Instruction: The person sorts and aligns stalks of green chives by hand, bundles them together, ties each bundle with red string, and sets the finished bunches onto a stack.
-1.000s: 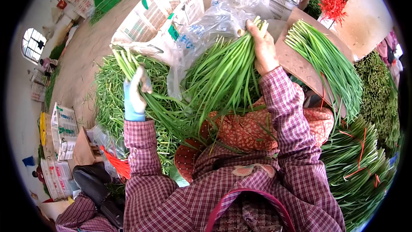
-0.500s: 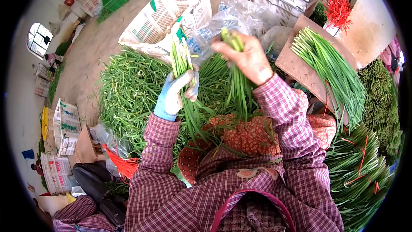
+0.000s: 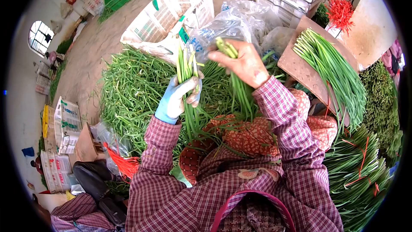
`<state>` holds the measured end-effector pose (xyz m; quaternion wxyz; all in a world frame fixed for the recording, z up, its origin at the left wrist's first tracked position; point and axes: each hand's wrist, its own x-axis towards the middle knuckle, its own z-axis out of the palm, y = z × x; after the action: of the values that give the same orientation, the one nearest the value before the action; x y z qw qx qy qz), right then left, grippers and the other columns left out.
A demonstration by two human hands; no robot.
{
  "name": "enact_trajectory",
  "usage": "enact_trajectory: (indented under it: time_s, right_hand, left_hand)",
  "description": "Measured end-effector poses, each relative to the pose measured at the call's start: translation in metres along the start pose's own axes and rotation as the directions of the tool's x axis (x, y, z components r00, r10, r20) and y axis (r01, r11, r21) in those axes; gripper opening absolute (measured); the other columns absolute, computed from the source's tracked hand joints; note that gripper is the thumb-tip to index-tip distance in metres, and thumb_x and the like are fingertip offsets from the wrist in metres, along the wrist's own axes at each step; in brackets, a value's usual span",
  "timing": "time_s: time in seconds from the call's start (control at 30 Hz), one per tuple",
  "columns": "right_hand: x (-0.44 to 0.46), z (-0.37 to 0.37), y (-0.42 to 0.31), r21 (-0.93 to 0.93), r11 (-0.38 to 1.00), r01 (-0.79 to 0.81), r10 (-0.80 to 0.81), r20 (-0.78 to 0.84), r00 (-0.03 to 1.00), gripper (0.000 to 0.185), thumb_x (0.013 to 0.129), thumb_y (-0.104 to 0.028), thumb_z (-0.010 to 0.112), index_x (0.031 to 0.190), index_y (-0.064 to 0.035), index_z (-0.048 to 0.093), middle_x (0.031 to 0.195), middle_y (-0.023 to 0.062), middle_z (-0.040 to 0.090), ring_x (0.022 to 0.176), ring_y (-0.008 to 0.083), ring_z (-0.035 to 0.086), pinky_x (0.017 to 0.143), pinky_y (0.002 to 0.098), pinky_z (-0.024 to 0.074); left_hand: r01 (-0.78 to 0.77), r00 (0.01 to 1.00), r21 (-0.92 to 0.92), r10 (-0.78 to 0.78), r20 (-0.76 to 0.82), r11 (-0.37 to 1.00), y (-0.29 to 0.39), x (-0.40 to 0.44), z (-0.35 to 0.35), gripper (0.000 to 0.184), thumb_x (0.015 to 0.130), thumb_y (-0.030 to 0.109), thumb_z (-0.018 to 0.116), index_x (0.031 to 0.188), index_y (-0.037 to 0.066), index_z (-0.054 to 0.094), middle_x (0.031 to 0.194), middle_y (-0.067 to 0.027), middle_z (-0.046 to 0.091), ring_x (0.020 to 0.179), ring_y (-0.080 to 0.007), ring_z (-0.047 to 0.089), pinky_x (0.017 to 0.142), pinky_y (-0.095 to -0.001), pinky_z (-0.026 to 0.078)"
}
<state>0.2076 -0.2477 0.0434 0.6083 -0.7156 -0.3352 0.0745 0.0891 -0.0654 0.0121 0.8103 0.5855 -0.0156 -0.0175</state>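
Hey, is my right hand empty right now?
No, your right hand is closed around a bunch of green stalks, their pale ends sticking out past the fingers.

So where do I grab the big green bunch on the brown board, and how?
Probably by its pale stems, from above, fingers curling round both sides: they lie close together there, while the leafy ends spread out past the edge of the board.
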Motion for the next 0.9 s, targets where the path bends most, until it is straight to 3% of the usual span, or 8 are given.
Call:
enact_trajectory:
  time_s: [0.07,0.23,0.3,0.37,0.47,0.57,0.8,0.9]
  right_hand:
    - [-0.001,0.007,-0.006,0.084,0.992,-0.091,0.078,0.15,0.986,0.038,0.082,-0.029,0.073,0.105,0.0003,0.067,0.075,0.0047,0.066,0.063,0.0079,0.059,0.058,0.025,0.0504]
    - [0.002,0.021,0.007,0.179,0.983,0.033,-0.046,0.07,0.997,0.046,0.08,-0.031,0.075,0.109,0.0026,0.064,0.086,0.0097,0.068,0.082,0.01,0.06,0.075,0.0291,0.0499]
    - [0.0,0.021,0.005,0.231,0.973,0.024,-0.034,0.039,0.999,0.052,0.08,-0.032,0.075,0.115,0.0035,0.06,0.095,0.011,0.068,0.087,0.0103,0.06,0.08,0.0285,0.0491]
    - [-0.001,0.025,0.015,0.212,0.977,0.027,-0.02,-0.035,0.999,0.053,0.08,-0.031,0.074,0.118,0.0034,0.058,0.096,0.0108,0.068,0.088,0.0102,0.06,0.08,0.0281,0.0487]
    - [-0.002,0.024,0.015,0.297,0.955,-0.005,0.032,-0.085,0.996,0.05,0.083,-0.03,0.071,0.117,0.0033,0.056,0.095,0.0094,0.068,0.087,0.0108,0.06,0.08,0.0279,0.0481]
    - [0.001,0.02,0.015,0.268,0.962,0.052,-0.018,-0.127,0.992,0.038,0.085,-0.031,0.068,0.102,0.0022,0.06,0.087,0.0087,0.067,0.08,0.0126,0.06,0.076,0.0294,0.0484]
    - [0.005,0.019,0.013,0.088,0.994,-0.059,0.057,0.026,0.998,0.039,0.082,-0.035,0.071,0.103,-0.002,0.068,0.089,0.0109,0.069,0.081,0.0134,0.061,0.076,0.0305,0.0492]
    - [0.003,0.016,0.012,0.219,0.975,-0.04,0.05,-0.039,0.998,0.034,0.084,-0.029,0.07,0.103,-0.0013,0.067,0.085,0.0047,0.068,0.077,0.0091,0.059,0.072,0.0278,0.049]
  left_hand:
    - [0.009,1.0,-0.022,-0.009,0.007,1.0,-0.001,0.001,0.006,0.029,0.092,0.022,0.055,0.111,0.001,0.05,0.068,-0.0027,0.048,0.048,-0.0076,0.04,0.043,-0.0233,0.037]
    - [0.022,1.0,-0.023,-0.022,0.002,0.999,-0.003,0.003,0.014,0.03,0.093,0.015,0.053,0.117,-0.001,0.045,0.074,-0.0065,0.052,0.05,-0.0111,0.048,0.045,-0.0259,0.045]
    - [-0.059,0.989,-0.031,0.054,-0.14,0.998,-0.006,0.005,0.015,0.034,0.094,0.019,0.053,0.121,0.0,0.045,0.084,-0.0087,0.057,0.058,-0.0151,0.057,0.049,-0.0282,0.05]
    - [-0.105,0.947,0.016,0.105,-0.303,0.994,-0.007,0.007,0.021,0.037,0.095,0.027,0.051,0.12,0.0,0.047,0.091,-0.0121,0.06,0.064,-0.0199,0.062,0.055,-0.0309,0.052]
    - [-0.103,0.943,0.05,0.113,-0.314,0.993,-0.009,0.01,0.024,0.036,0.095,0.025,0.051,0.121,0.0,0.046,0.094,-0.012,0.061,0.068,-0.0211,0.064,0.058,-0.0316,0.054]
    - [-0.094,0.952,0.099,0.119,-0.283,0.991,-0.011,0.01,0.019,0.033,0.095,0.023,0.053,0.119,0.0,0.049,0.096,-0.0109,0.061,0.072,-0.0193,0.064,0.061,-0.0299,0.054]
    - [-0.164,0.951,0.392,0.251,-0.181,0.905,-0.026,0.015,0.012,0.036,0.095,0.021,0.052,0.124,-0.002,0.051,0.099,-0.005,0.06,0.086,-0.0117,0.057,0.078,-0.0267,0.048]
    - [-0.142,0.949,0.409,0.242,-0.202,0.901,-0.018,0.012,0.015,0.037,0.096,0.024,0.051,0.122,-0.002,0.053,0.099,-0.0042,0.06,0.089,-0.0111,0.053,0.083,-0.0272,0.043]
